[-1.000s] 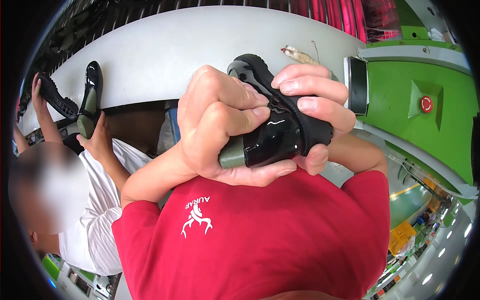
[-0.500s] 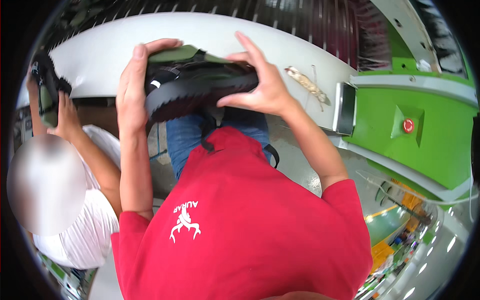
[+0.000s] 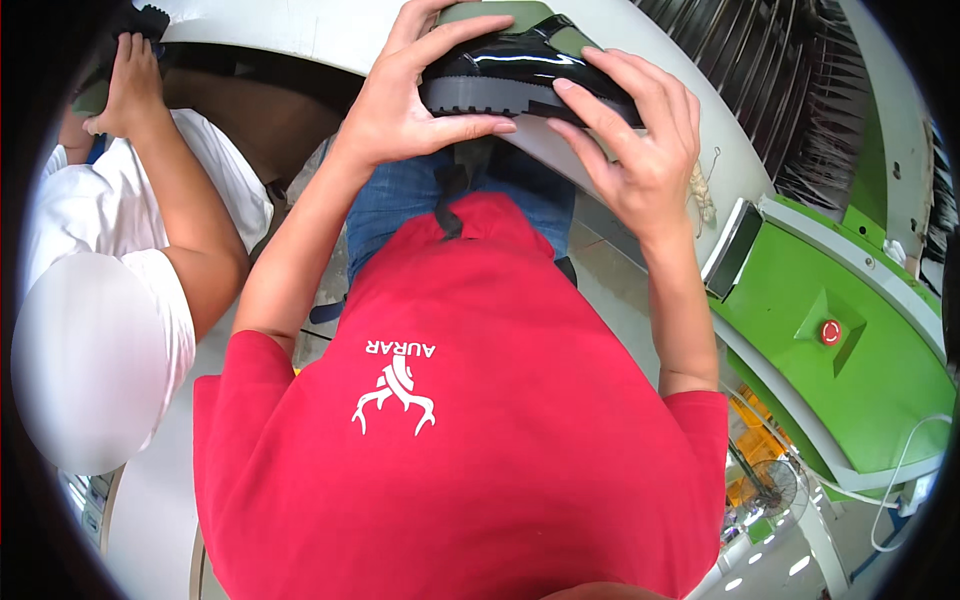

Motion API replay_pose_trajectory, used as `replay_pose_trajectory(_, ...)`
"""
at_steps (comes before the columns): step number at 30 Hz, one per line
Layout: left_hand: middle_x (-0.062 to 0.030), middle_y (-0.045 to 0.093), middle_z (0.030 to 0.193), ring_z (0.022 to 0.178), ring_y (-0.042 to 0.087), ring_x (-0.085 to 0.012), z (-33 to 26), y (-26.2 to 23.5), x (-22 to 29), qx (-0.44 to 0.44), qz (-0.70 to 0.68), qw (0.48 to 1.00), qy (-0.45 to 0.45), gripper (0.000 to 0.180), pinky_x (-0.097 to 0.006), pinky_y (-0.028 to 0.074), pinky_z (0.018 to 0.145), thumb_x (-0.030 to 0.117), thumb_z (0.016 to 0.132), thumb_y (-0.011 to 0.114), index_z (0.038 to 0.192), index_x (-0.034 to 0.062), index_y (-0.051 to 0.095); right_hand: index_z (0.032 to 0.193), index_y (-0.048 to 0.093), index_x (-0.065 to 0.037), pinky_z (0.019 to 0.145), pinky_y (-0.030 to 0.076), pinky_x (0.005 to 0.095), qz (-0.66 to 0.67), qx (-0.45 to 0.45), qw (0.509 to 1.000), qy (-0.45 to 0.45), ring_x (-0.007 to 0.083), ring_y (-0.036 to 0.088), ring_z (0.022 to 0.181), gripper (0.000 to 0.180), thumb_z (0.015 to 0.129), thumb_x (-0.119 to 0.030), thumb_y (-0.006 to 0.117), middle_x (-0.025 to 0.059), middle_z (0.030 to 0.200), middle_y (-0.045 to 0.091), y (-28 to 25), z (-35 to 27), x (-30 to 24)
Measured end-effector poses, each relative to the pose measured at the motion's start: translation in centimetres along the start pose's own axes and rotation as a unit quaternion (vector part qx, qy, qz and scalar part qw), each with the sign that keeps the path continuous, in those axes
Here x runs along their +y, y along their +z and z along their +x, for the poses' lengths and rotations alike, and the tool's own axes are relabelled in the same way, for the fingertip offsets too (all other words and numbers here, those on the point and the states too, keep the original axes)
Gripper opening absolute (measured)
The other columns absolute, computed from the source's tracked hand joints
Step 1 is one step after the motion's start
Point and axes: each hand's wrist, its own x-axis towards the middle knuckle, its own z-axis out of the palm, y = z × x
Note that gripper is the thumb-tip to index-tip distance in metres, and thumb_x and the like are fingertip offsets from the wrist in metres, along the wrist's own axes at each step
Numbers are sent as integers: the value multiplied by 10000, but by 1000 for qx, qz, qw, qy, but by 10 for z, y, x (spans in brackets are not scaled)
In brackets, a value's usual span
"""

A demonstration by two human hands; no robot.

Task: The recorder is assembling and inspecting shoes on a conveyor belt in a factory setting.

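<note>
Between my hands is a shoe (image 3: pixel 530 62) with a green and glossy black upper and a thick, dark, ridged sole. It is held on its side above my lap, near the edge of the white work surface. My left hand (image 3: pixel 415 95) grips one end, the thumb along the sole and the fingers over the green upper. At the other end, my right hand (image 3: pixel 640 130) has fingertips on the glossy black side and the sole edge. Part of the upper is out of sight behind my fingers and the top of the picture.
A co-worker in white (image 3: pixel 130 240) at the left holds another dark shoe (image 3: pixel 145 22). On the white work surface (image 3: pixel 270 25) lies a pale tied bundle (image 3: pixel 702 195). A green machine housing (image 3: pixel 850 370) with a red button (image 3: pixel 830 332) stands at the right, by dark hanging strips (image 3: pixel 720 60).
The shoe has moved to the right and up in view and turned. My right fingers have shifted from around its end onto its side. The view itself has swung.
</note>
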Motion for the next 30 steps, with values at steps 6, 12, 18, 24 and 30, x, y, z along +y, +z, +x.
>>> replay_pose_trajectory(6,-260,439,1540,1451,478,-417,4,-4,-1,-21,-56,998,19,945,-493,385,1220,315,657,1032,1483,63,648,1099,819,-196,1021,430,437,-6,35,999,27,258,669,1191,358,753,-182,913,-14,1247,764,13,-3,-11)
replay_pose_trajectory(12,-248,504,1491,1416,517,-389,23,15,-19,16,-161,976,149,864,-465,419,1191,298,649,1034,1415,68,706,999,804,-161,995,430,395,-2,52,998,24,214,708,1135,274,746,-138,906,-27,1175,792,15,-1,-14)
replay_pose_trajectory(18,-218,547,1449,1388,547,-366,24,12,-14,-19,-77,987,139,754,-449,448,1167,271,657,1016,1338,76,756,1239,775,-84,960,534,398,67,27,983,171,305,718,1162,624,682,-235,1012,96,1208,788,-18,20,-24)
replay_pose_trajectory(24,-211,516,1469,1389,547,-360,16,-9,11,-77,26,996,29,726,-440,458,1162,261,665,1006,1324,84,757,1332,751,-60,941,558,378,-8,-42,989,144,287,750,1014,773,675,-362,1025,123,1133,791,-20,1,-16)
replay_pose_trajectory(30,-237,440,1528,1431,511,-401,43,-1,26,-85,-95,976,177,827,-476,450,1189,259,667,977,1418,90,674,1299,764,-65,922,554,387,-62,35,982,175,299,748,950,759,666,-396,1023,101,1092,793,-7,-6,-30)
